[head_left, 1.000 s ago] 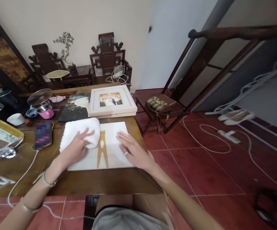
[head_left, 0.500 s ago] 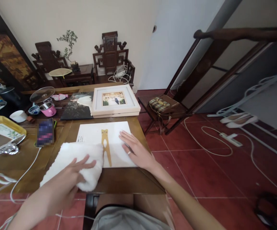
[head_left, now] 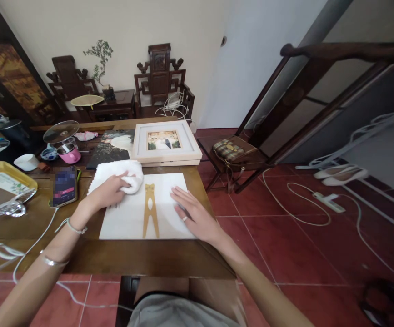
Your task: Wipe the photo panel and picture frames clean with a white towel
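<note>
A flat white board [head_left: 131,222] lies at the front edge of the wooden table. On its middle is a gold, long-legged shape [head_left: 150,213] with a small cat-like head. My left hand [head_left: 110,190] grips a white fluffy towel [head_left: 110,171], which lies bunched over the board's far left corner and the table beyond. Flat on the board's right side rests my right hand [head_left: 195,214], fingers stretched out, a ring on one of them. Something dark shows under its thumb side, too small to make out.
Behind the board, a framed picture [head_left: 190,143] overlaps a dark panel [head_left: 103,152]. To the left are a phone [head_left: 63,186] on a white cable, an oil bottle [head_left: 6,178], a pink cup [head_left: 70,156] and a white cup [head_left: 26,162]. A chair holding a plaid bag [head_left: 229,150] stands right.
My left hand has moved the towel away from me, from the board's near left corner to its far left corner. The right hand stays in place on the board.
</note>
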`<state>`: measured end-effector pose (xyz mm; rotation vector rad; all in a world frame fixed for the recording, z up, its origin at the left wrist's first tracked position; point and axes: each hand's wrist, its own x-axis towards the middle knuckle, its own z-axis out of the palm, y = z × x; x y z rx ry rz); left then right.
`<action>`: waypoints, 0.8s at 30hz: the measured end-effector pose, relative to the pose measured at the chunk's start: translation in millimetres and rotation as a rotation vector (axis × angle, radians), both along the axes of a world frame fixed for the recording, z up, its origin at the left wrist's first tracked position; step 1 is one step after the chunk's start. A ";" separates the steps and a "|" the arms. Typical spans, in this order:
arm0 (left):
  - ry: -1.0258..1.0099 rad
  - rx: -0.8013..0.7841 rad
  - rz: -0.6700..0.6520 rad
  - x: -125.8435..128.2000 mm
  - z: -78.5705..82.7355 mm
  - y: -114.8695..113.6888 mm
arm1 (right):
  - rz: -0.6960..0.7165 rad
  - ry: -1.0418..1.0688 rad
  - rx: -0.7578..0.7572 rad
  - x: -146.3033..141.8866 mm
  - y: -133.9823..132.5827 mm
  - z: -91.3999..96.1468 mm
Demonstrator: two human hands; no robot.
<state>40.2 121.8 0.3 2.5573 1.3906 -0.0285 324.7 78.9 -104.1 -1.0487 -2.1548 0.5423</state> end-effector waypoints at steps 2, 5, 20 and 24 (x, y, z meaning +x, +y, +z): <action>0.028 -0.014 0.012 -0.3 -0.6 -9.3 | 0.000 0.011 0.004 0.1 0.2 -0.8; 0.050 -0.068 0.032 -2.4 -3.1 -35.5 | 0.001 0.015 0.008 0.2 0.4 -2.0; -0.019 -0.119 -0.073 -7.3 -16.1 -170.5 | 0.004 -0.013 0.003 -0.2 0.6 -1.3; -0.076 -0.114 -0.068 -18.4 -16.6 -146.2 | 0.003 -0.023 -0.005 -0.2 0.6 -0.1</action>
